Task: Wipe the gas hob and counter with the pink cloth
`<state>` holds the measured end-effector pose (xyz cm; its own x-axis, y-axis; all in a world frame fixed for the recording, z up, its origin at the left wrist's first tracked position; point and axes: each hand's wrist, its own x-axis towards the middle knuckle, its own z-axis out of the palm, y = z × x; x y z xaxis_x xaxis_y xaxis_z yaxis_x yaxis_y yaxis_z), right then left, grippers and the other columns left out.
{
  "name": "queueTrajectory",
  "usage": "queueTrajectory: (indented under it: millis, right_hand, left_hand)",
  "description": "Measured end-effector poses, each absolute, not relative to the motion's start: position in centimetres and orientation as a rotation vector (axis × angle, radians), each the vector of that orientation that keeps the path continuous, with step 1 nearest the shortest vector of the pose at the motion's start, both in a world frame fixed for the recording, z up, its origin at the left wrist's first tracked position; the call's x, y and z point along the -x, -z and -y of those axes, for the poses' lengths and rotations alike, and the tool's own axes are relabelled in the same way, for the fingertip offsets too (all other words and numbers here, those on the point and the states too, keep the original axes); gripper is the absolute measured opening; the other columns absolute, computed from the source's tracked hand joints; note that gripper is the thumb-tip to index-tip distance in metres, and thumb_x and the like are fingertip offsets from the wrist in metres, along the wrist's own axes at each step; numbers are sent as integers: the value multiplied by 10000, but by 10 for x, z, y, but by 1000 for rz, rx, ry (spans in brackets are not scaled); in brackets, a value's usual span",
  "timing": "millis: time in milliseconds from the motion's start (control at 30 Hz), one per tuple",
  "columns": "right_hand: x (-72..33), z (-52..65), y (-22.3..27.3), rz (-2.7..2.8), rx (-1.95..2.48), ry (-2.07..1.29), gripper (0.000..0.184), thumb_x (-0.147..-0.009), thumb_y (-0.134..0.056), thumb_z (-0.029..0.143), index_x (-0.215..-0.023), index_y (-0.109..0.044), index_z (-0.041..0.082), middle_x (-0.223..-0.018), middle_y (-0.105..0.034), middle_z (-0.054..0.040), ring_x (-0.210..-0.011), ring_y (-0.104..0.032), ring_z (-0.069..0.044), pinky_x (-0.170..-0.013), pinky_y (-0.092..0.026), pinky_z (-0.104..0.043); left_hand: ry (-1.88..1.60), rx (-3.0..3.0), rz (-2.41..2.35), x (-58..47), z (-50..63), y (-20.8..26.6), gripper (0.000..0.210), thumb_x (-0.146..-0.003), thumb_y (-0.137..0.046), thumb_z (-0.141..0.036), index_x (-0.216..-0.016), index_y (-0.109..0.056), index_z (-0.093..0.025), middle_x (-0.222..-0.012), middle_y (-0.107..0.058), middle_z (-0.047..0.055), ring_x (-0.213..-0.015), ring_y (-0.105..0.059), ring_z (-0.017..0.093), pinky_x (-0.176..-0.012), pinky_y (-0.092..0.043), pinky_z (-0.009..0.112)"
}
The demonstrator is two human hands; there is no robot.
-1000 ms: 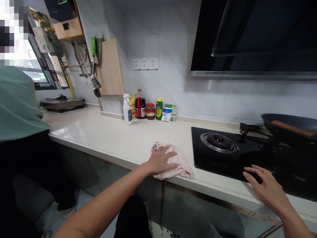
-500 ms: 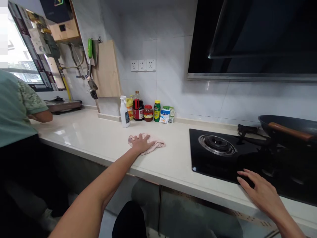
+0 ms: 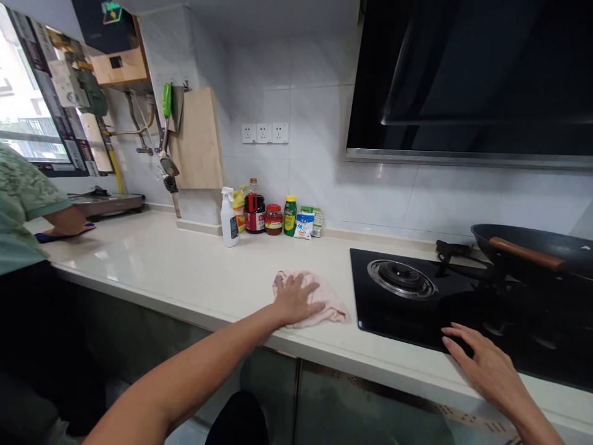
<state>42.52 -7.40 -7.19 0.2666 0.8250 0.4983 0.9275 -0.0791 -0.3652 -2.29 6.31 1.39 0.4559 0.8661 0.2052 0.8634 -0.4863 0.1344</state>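
Observation:
A pale pink cloth (image 3: 330,303) lies crumpled on the white counter, left of the black gas hob (image 3: 393,321). My left hand (image 3: 296,301) presses down on it from above, palm down with fingers spread. My right hand (image 3: 484,361) rests at the hob's front edge, its fingers loosely parted and nothing held in them. Behind the cloth, along the wall, stand a white spray bottle (image 3: 229,219), a dark sauce bottle (image 3: 254,213), a red-lidded jar (image 3: 273,220), a green bottle with a yellow cap (image 3: 290,216) and a small white packet (image 3: 304,226).
A dark wok (image 3: 532,247) with a wooden handle sits at the hob's right. Above hangs a black range hood (image 3: 463,86). On the left a person (image 3: 28,204) leans on the counter, a hand on a dark blue cloth (image 3: 65,233). A wooden board (image 3: 197,139) hangs on the wall.
My left hand has slid the pink cloth rightward and nearer the counter's front edge. My right hand stays about where it was. The other person's arm shifted left, and a dark blue cloth now shows beneath it.

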Motion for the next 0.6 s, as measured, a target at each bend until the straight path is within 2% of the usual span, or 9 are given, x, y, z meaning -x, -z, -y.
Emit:
queueTrajectory:
  millis: [133,267,600]
  right_hand:
    - [-425,77,75,1611,1892,250,533,-864,-444,659,-1101,-743,286,-1323,-672,-58,-1261,-599,-313,-1099,-436,-539]
    - [-420,82,75,1625,1914,286,538,-894,-423,651,-1133,-726,276,-1343,-658,-74,-1306,-565,-334,-1090,-436,-576]
    - [-404,92,68,1605,1877,363,479,-922,-434,613,-1127,-700,271,-1328,-662,-77,-1286,-579,-329,-1098,-434,-580]
  left_hand:
    - [-400,-2747,-1450,47,-30,-11,671,-878,-518,-732,-1465,-491,-408,-1612,-349,79,-1447,-317,422,-1136,-236,679]
    - [-398,-2743,-1477,75,-33,-12,649,-892,-515,-716,-1464,-489,-411,-1619,-347,62,-1454,-327,382,-1156,-241,637]
    - [-424,-2444,-2075,59,-170,-17,769,-843,-380,-841,-1459,-490,-393,-1562,-404,102,-1367,-393,443,-1099,-246,665]
